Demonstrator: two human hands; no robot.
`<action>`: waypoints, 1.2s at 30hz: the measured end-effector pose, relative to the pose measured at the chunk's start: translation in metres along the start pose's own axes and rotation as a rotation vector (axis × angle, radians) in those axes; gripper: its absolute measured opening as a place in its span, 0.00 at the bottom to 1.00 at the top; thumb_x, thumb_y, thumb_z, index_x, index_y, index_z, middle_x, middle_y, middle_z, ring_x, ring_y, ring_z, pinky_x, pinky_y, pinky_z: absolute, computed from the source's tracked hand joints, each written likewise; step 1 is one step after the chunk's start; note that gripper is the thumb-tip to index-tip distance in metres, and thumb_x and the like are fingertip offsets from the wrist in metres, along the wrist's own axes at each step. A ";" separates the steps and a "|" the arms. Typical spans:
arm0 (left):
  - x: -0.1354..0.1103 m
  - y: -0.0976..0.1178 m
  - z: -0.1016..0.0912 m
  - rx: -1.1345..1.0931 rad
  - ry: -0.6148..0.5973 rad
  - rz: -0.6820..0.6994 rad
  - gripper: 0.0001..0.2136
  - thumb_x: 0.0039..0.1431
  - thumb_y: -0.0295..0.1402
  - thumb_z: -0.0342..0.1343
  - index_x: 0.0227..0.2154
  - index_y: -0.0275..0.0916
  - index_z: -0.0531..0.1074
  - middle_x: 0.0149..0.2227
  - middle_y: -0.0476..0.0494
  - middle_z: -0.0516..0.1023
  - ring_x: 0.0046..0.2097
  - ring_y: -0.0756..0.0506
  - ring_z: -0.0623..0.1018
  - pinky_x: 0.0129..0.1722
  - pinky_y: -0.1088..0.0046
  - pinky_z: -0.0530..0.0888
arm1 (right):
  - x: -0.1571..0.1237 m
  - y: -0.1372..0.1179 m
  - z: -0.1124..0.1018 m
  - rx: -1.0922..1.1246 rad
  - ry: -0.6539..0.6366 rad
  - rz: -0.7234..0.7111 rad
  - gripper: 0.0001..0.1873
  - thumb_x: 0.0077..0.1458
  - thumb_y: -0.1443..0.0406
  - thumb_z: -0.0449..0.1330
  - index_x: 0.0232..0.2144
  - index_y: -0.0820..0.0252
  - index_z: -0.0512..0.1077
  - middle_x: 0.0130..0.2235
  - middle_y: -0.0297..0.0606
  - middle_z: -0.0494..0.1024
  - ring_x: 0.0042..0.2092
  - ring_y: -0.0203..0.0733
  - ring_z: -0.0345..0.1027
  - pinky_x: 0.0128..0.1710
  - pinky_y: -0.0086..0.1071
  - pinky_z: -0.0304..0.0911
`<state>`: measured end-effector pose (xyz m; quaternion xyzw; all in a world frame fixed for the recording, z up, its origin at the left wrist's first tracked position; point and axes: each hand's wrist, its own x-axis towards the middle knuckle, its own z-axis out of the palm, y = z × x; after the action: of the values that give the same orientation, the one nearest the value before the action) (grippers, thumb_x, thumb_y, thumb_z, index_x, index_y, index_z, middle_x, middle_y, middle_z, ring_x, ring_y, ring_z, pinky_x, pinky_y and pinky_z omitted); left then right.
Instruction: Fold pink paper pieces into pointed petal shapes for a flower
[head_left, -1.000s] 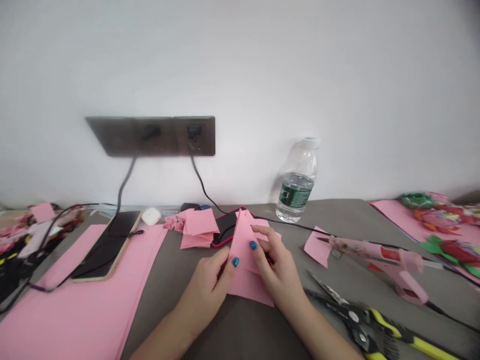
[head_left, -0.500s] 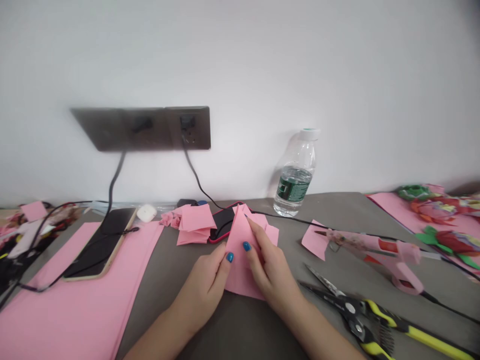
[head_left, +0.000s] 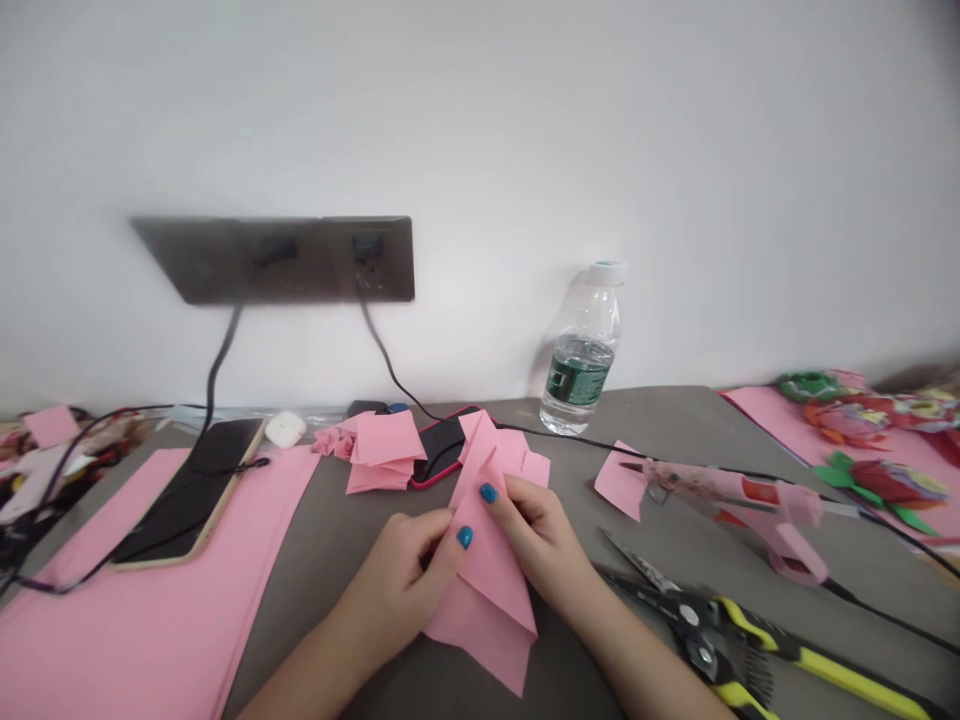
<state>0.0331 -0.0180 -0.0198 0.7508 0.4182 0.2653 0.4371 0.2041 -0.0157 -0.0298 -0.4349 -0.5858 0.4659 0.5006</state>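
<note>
Both hands hold one folded pink paper sheet (head_left: 487,590) over the grey table (head_left: 360,560) at centre. My left hand (head_left: 405,580) pinches its left edge, thumb on top. My right hand (head_left: 536,540) grips the upper right part, thumb pressed on the paper. The sheet's lower corner hangs toward me. Behind it lie more pink paper squares (head_left: 382,450) and a red-cased phone (head_left: 439,445).
A water bottle (head_left: 581,355) stands by the wall. A pink glue gun (head_left: 742,500) and yellow-handled scissors (head_left: 742,640) lie right. A phone (head_left: 187,490) on a large pink sheet (head_left: 150,620) lies left, cabled to a wall socket (head_left: 277,258). Paper flowers (head_left: 877,440) sit far right.
The pink sheet has come toward me and turned, its lower corner now pointing down near the table edge. Both hands shifted closer with it.
</note>
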 end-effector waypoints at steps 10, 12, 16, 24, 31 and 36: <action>-0.001 0.001 0.002 0.025 -0.017 0.030 0.19 0.71 0.39 0.41 0.22 0.40 0.56 0.20 0.55 0.58 0.23 0.51 0.60 0.26 0.71 0.53 | -0.003 0.000 0.002 -0.047 -0.005 -0.028 0.26 0.65 0.49 0.52 0.20 0.57 0.55 0.23 0.28 0.51 0.24 0.32 0.42 0.21 0.27 0.45; -0.001 0.001 0.002 0.049 -0.014 0.051 0.18 0.71 0.38 0.42 0.23 0.41 0.56 0.21 0.54 0.59 0.24 0.51 0.61 0.26 0.71 0.53 | -0.004 -0.001 0.002 -0.067 0.003 -0.036 0.26 0.65 0.49 0.51 0.21 0.57 0.57 0.23 0.28 0.53 0.25 0.33 0.44 0.22 0.27 0.46; -0.001 0.003 0.003 0.068 -0.026 0.075 0.17 0.70 0.37 0.43 0.23 0.41 0.55 0.22 0.54 0.60 0.24 0.50 0.61 0.26 0.72 0.54 | -0.005 -0.002 0.003 -0.111 0.015 -0.052 0.26 0.66 0.48 0.50 0.21 0.57 0.56 0.23 0.28 0.54 0.25 0.34 0.45 0.22 0.28 0.47; -0.003 0.005 0.001 0.014 -0.079 0.101 0.18 0.72 0.37 0.40 0.23 0.41 0.54 0.22 0.53 0.62 0.24 0.50 0.61 0.26 0.71 0.56 | -0.011 -0.005 0.003 -0.122 0.092 -0.012 0.31 0.64 0.41 0.44 0.19 0.54 0.47 0.21 0.27 0.48 0.23 0.34 0.41 0.20 0.31 0.45; -0.004 0.003 0.000 0.001 -0.104 0.069 0.19 0.72 0.39 0.39 0.23 0.41 0.54 0.21 0.53 0.62 0.24 0.50 0.61 0.27 0.70 0.56 | -0.007 -0.006 0.003 -0.063 0.031 -0.008 0.32 0.62 0.40 0.47 0.19 0.54 0.49 0.21 0.27 0.47 0.23 0.32 0.39 0.19 0.29 0.42; -0.003 0.002 0.001 -0.003 -0.096 0.063 0.19 0.72 0.40 0.39 0.23 0.41 0.54 0.21 0.54 0.60 0.24 0.50 0.60 0.26 0.70 0.55 | -0.006 -0.005 0.004 -0.081 0.040 0.009 0.33 0.60 0.39 0.49 0.18 0.55 0.49 0.21 0.27 0.47 0.23 0.32 0.38 0.19 0.28 0.41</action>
<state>0.0330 -0.0215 -0.0185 0.7747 0.3725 0.2435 0.4492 0.2007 -0.0226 -0.0261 -0.4666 -0.5922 0.4353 0.4920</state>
